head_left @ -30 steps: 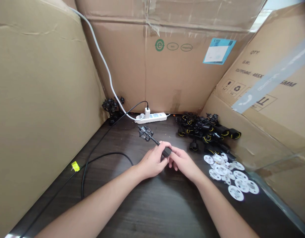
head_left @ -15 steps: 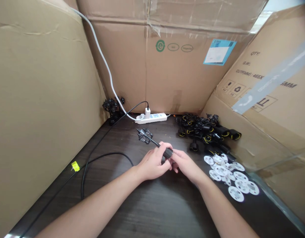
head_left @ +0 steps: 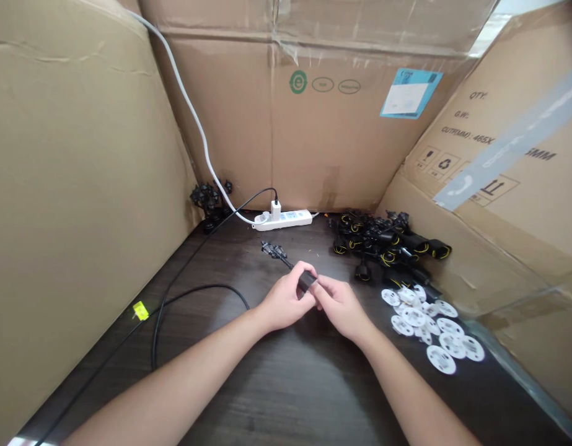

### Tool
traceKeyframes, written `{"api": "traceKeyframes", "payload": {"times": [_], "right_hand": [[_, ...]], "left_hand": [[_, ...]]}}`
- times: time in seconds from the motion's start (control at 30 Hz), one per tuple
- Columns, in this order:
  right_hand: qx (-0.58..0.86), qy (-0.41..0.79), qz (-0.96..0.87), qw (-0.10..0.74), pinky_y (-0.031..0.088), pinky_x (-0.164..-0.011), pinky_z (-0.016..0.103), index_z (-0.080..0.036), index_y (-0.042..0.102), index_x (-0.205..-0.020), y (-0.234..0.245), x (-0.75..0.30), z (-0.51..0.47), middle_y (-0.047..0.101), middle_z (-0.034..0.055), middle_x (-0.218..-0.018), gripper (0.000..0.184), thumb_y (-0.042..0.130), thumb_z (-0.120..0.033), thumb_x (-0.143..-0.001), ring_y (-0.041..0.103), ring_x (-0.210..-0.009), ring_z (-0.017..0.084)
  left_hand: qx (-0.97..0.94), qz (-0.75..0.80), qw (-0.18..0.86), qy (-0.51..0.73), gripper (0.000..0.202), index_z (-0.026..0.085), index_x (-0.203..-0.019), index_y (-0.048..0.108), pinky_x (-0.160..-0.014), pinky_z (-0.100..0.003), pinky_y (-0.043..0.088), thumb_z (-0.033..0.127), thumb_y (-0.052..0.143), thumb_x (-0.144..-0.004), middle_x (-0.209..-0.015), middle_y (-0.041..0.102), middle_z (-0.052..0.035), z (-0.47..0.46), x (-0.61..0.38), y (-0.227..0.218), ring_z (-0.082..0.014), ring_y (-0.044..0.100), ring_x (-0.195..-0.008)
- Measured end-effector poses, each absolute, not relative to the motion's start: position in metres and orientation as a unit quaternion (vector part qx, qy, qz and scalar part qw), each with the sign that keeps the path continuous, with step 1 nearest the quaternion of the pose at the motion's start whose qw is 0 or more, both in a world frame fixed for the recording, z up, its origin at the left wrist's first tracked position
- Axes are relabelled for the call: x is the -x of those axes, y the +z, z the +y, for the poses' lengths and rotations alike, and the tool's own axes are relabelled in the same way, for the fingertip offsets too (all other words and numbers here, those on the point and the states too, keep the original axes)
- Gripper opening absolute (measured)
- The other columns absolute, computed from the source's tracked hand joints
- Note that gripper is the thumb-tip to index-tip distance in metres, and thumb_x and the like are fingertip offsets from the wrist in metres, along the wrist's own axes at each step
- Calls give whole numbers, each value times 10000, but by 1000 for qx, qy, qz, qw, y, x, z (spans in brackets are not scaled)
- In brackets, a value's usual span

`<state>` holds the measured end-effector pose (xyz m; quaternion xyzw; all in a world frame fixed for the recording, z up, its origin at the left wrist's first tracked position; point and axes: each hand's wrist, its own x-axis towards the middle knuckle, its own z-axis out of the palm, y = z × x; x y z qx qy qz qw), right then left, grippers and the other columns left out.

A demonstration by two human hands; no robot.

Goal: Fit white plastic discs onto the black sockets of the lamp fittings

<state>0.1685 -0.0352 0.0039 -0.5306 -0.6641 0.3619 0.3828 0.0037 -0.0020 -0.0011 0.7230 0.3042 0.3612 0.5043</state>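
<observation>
grip of the left hand [head_left: 286, 303] is closed around the black cylinder of a caged black piece [head_left: 307, 282], with thumb and forefinger wrapped about its sides. the cylinder's near end is met by the right hand [head_left: 340, 306], whose thumb and fingertips are drawn together there; whether the rim or some small part is pinched by this second grip cannot be told, since the contact is partly hidden. the piece is held tilted over the middle of the dark tabletop [head_left: 267, 390], and its thin stem and caged head are pointed away and to the left.

to the right, black parts [head_left: 387, 238] with loops of yellow wire are heaped against the cardboard. just in front of that heap, white discs [head_left: 440, 359] are scattered, many of them overlapped. beyond the hands, a white power strip [head_left: 290, 218] is set near the back wall [head_left: 332, 142]; it is fed by a white cable [head_left: 193, 111], and a white adapter [head_left: 276, 210] is plugged upright into it. from the adapter, a black cable [head_left: 183, 272] is run down the left side, where a yellow tag [head_left: 140, 310] is fixed to the cord. more dark caged pieces [head_left: 205, 196] are clustered in the far left corner.
</observation>
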Motion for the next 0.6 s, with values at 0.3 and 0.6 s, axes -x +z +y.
{"api": "traceKeyframes", "payload": {"times": [0.3, 0.6], "right_hand": [[548, 342, -654, 394, 385, -580, 258, -202, 547, -642, 5, -169, -37, 587, 4, -607, 421, 507, -457, -975, 531, -593, 161], [551, 331, -655, 397, 377, -569, 256, -201, 541, -632, 5, -166, -37, 562, -1, -592, 436, 515, -471, -973, 514, -576, 155]], "left_hand": [[-704, 323, 516, 367, 275, 238, -1146, 433, -599, -216, 447, 231, 580, -914, -777, 610, 53, -2, -4, -6, -108, 573, -631], [-690, 312, 538, 371, 264, 234, -1121, 436, -597, -210, 448, 222, 589, -906, -773, 630, 50, -3, -5, -5, -108, 604, -639]]}}
